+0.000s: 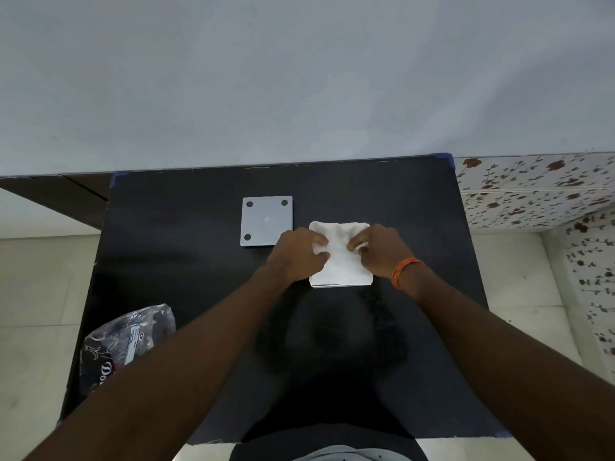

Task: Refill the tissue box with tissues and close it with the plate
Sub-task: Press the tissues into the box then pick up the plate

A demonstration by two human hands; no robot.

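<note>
A white square tissue box point(342, 279) stands on the black table, right of centre. White tissues point(339, 232) fill its top. My left hand point(296, 252) presses on the tissues from the left, thumb and fingers pinching their edge. My right hand point(379, 249), with an orange thread at the wrist, holds the tissues from the right. A grey square plate point(266, 221) with round dark pads at its corners lies flat just left of the box; my left hand hides its near right corner.
A crumpled clear plastic wrapper point(129, 341) with dark print lies at the table's near left edge. The black table point(199, 277) stands against a pale wall; a floral-tiled wall is to the right.
</note>
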